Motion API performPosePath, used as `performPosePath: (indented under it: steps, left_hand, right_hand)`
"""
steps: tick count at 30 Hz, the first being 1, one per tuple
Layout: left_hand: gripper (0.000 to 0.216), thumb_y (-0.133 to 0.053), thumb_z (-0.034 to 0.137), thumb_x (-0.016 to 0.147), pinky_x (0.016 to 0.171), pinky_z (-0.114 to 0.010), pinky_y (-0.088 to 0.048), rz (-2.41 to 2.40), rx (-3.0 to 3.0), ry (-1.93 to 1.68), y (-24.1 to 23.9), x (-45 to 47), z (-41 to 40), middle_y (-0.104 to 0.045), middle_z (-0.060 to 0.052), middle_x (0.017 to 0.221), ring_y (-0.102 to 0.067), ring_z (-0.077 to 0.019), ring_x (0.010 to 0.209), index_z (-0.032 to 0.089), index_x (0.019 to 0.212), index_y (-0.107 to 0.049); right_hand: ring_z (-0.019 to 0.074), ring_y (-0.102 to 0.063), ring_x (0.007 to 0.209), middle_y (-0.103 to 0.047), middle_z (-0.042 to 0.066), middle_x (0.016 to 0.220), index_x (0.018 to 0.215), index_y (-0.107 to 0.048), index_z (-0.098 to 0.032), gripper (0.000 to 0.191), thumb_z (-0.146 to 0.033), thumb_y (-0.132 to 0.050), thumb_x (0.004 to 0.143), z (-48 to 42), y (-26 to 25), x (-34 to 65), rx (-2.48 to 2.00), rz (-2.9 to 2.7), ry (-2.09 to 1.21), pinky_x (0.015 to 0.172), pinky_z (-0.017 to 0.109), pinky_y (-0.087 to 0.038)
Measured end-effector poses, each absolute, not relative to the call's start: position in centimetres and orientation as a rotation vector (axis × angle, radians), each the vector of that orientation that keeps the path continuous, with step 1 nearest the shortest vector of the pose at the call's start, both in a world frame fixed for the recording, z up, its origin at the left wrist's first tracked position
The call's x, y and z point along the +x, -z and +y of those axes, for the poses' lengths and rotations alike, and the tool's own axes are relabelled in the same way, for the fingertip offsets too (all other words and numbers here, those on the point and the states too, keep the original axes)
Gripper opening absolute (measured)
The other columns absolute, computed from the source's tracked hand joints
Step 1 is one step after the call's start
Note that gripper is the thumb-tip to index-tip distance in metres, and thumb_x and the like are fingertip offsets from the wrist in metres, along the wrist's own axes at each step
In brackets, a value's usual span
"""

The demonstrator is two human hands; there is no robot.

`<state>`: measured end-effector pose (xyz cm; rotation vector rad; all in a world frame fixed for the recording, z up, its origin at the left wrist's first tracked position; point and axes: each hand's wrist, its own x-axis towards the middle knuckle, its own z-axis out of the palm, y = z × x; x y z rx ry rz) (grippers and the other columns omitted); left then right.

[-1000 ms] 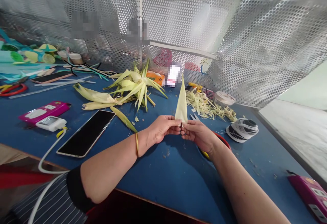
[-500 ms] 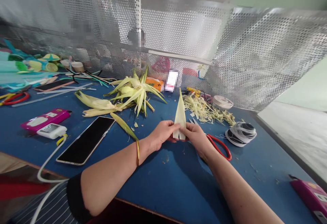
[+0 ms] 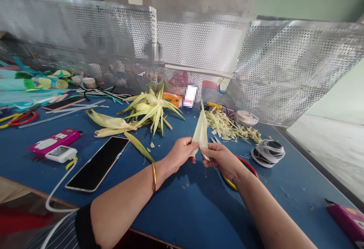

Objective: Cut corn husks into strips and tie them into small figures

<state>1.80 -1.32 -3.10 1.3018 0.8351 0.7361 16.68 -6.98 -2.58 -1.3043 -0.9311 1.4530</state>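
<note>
A pale corn husk (image 3: 201,127) stands pointed end up between my hands, over the blue table. Its lower end is split, with a gap between two strips. My left hand (image 3: 183,151) pinches the left strip at the bottom. The right strip is pinched between the thumb and fingers of my right hand (image 3: 216,155). Beneath my right wrist lie scissors (image 3: 247,165) with red and yellow handles, partly hidden by the arm. Behind and to the left sits a heap of green corn husks (image 3: 153,105), with another husk leaf (image 3: 138,146) near my left forearm.
To the right lie shredded husk strips (image 3: 222,122), a white tape roll (image 3: 247,118) and a ball of black-and-white cord (image 3: 267,153). A phone (image 3: 98,163) and a magenta device (image 3: 55,141) with a white cable are at left. Perforated metal panels (image 3: 196,44) stand behind the table.
My hands have moved slightly apart, and the husk's lower end has opened into a wider split. The view has tilted up a little.
</note>
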Motion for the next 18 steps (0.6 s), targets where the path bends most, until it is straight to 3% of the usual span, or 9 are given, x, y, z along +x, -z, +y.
performPosePath:
  steps: [4, 12, 18]
  left_hand:
    - [0.023, -0.057, 0.031, 0.086, 0.043, -0.023, -0.046, 0.857, 1.323, -0.755, 3.2, 1.6, -0.9, -0.05, 0.004, 0.055, -0.047, -0.0083, 0.042, 0.016, 0.069, -0.054]
    - [0.037, -0.065, 0.052, 0.073, 0.047, -0.023, -0.043, 0.861, 1.396, -0.686, 3.9, 1.7, -1.0, -0.053, 0.002, 0.058, -0.048, -0.0105, 0.05, 0.017, 0.068, -0.055]
    - [0.044, -0.065, 0.06, 0.071, 0.048, -0.023, -0.034, 0.833, 1.458, -0.662, 4.0, 1.8, -1.6, -0.049, 0.005, 0.056, -0.044, -0.0097, 0.05, 0.017, 0.068, -0.054]
  right_hand:
    - [0.0076, -0.054, 0.048, -0.056, -0.003, 0.056, 0.064, -0.065, -0.015, 0.04, -0.044, -0.09, 0.053, -7.2, 1.7, 17.4, -1.211, -0.936, -1.515, 0.047, 0.02, -0.049]
    - [0.0123, -0.062, 0.057, -0.067, 0.001, 0.068, 0.08, -0.067, -0.017, 0.042, -0.052, -0.082, 0.064, -6.7, 2.9, 17.4, -1.31, -0.926, -1.356, 0.054, 0.023, -0.052]
    - [0.0138, -0.057, 0.055, -0.063, -0.001, 0.058, 0.07, -0.064, -0.018, 0.041, -0.052, -0.082, 0.057, -6.1, 3.7, 16.8, -1.375, -0.922, -1.137, 0.054, 0.026, -0.046]
